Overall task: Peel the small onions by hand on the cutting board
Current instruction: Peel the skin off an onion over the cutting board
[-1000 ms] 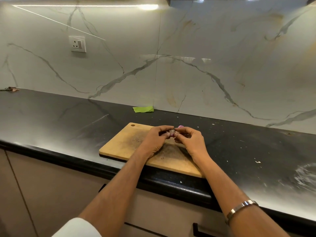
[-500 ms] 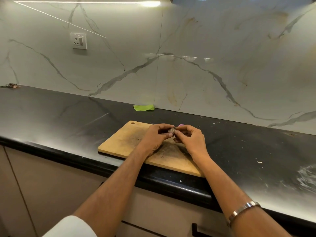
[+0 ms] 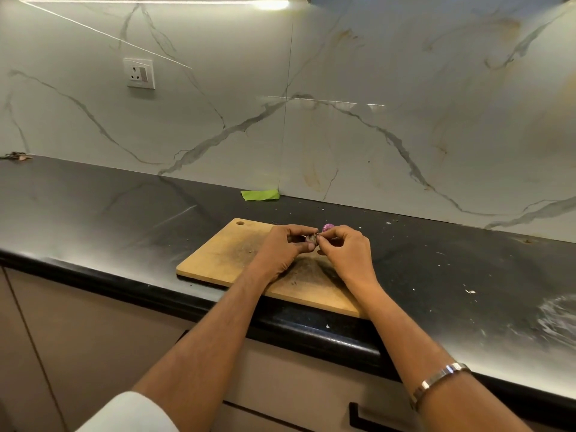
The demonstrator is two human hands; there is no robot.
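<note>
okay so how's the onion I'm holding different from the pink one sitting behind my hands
The held onion is dull brownish grey, pinched between the left hand and right hand above the cutting board. The pink onion is bright purple-pink and lies untouched just beyond the fingers, mostly hidden. Both look small.

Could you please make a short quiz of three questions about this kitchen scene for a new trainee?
1. True or false: both hands work on one small onion above the cutting board.
2. What lies by the wall behind the board? A) a knife B) a green scrap C) a bowl
3. Which wrist wears the metal bracelet?

Key:
1. True: the left hand and right hand pinch it together.
2. B, the green scrap.
3. The right wrist.
</note>
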